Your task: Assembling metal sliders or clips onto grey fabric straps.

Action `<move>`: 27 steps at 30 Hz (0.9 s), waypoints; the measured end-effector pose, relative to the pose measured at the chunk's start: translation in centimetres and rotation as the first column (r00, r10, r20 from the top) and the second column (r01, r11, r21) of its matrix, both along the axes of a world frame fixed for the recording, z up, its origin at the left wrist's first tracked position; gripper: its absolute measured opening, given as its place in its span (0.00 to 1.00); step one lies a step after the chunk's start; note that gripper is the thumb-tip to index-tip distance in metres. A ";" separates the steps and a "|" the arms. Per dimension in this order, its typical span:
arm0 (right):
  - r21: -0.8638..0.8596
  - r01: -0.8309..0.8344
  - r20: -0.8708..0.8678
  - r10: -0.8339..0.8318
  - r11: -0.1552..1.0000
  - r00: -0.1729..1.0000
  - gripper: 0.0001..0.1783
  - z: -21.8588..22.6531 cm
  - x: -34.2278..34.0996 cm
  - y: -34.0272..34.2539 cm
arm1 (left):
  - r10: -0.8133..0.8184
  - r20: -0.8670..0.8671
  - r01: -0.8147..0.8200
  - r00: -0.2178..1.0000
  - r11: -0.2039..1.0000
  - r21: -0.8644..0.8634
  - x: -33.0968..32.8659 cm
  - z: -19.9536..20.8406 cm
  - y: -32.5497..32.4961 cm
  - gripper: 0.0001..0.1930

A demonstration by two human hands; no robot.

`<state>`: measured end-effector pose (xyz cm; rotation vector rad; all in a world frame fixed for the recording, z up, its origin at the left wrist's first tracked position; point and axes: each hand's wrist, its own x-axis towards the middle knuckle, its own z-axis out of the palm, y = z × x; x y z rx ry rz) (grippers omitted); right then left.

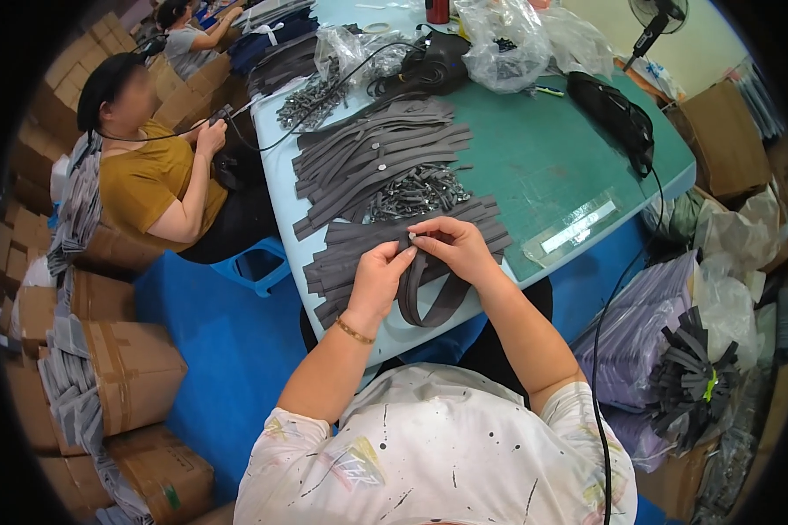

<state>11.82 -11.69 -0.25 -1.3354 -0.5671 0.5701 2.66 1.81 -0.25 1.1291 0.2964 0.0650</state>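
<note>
My left hand (381, 282) pinches the end of a dark grey strip (442, 306) that looks like zipper tape. The strip hangs in a loop below my fingers, at the table's near edge. Close beside it, my right hand (458, 251) is closed, thumb and finger on a small pale shiny piece (412, 235) at the strip's end. Its exact kind is too small to tell. Under my hands lies a layer of similar grey strips (337, 273). Just beyond them is a heap of small shiny metal pieces (420, 191), then a larger pile of strips (359, 162).
A green-topped table (534, 166) spreads ahead, with a black bag (613, 118) and clear plastic bags (508, 44) farther off. At left a person in a mustard shirt (162, 188) sits at the table. Cardboard boxes (136, 367) stand left; wrapped purple bundles (635, 337) stand right.
</note>
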 end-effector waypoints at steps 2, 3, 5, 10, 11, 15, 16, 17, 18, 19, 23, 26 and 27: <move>-0.007 -0.004 0.019 0.005 1.000 1.000 0.11 0.1 0.0 -0.1 | -0.003 0.001 0.003 1.000 1.000 0.031 0.0 -0.1 0.0 0.07; -0.005 -0.003 0.020 0.003 1.000 1.000 0.11 0.2 0.0 0.0 | -0.001 0.003 0.001 1.000 0.998 0.061 0.0 -0.1 0.0 0.07; 0.028 -0.028 0.042 0.027 0.999 0.999 0.10 0.2 0.0 0.0 | 0.011 0.025 -0.014 1.000 0.992 0.122 0.1 -0.3 0.0 0.08; 0.007 0.035 0.050 -0.036 0.999 0.998 0.10 -0.4 0.0 0.4 | 0.025 0.064 -0.043 0.998 0.958 0.285 0.1 -0.6 -0.1 0.09; -0.004 0.042 0.033 -0.042 0.999 0.999 0.09 -0.6 0.0 0.5 | 0.018 0.082 -0.044 0.996 0.946 0.321 0.1 -1.2 0.1 0.09; -0.037 0.087 0.159 -0.080 0.996 0.984 0.07 -0.7 -0.1 0.3 | 0.051 0.120 -0.093 0.991 0.921 0.378 0.1 -1.2 0.0 0.09; -0.068 0.112 0.276 -0.089 0.991 0.957 0.07 -0.6 -0.2 0.1 | 0.048 0.119 -0.090 0.992 0.921 0.380 0.1 -1.0 0.0 0.09; -0.097 0.140 0.389 -0.092 0.985 0.916 0.07 -0.6 -0.3 0.1 | 0.057 0.125 -0.105 0.991 0.897 0.430 0.0 -0.9 -0.1 0.09; -0.094 0.142 0.389 -0.095 0.985 0.916 0.07 -0.6 -0.3 0.1 | 0.065 0.132 -0.121 0.989 0.870 0.479 0.0 -0.8 -0.1 0.09; -0.088 0.181 0.405 -0.131 0.980 0.905 0.07 -0.7 -0.3 0.2 | 0.062 0.131 -0.118 0.989 0.869 0.481 -0.1 -0.8 -0.1 0.09; -0.029 0.153 0.372 -0.131 0.988 0.919 0.08 -0.2 -0.8 0.1 | 0.035 0.137 -0.103 0.990 0.841 0.531 -0.1 -1.1 0.2 0.08; -0.063 0.152 0.362 -0.119 0.986 0.925 0.07 -0.3 -0.4 0.0 | 0.019 0.125 -0.075 0.992 0.884 0.461 -0.3 -0.7 -0.2 0.08; -0.060 0.157 0.362 -0.125 0.986 0.924 0.07 -0.1 -0.5 0.0 | 0.012 0.107 -0.053 0.994 0.919 0.390 -0.2 -0.3 -0.2 0.08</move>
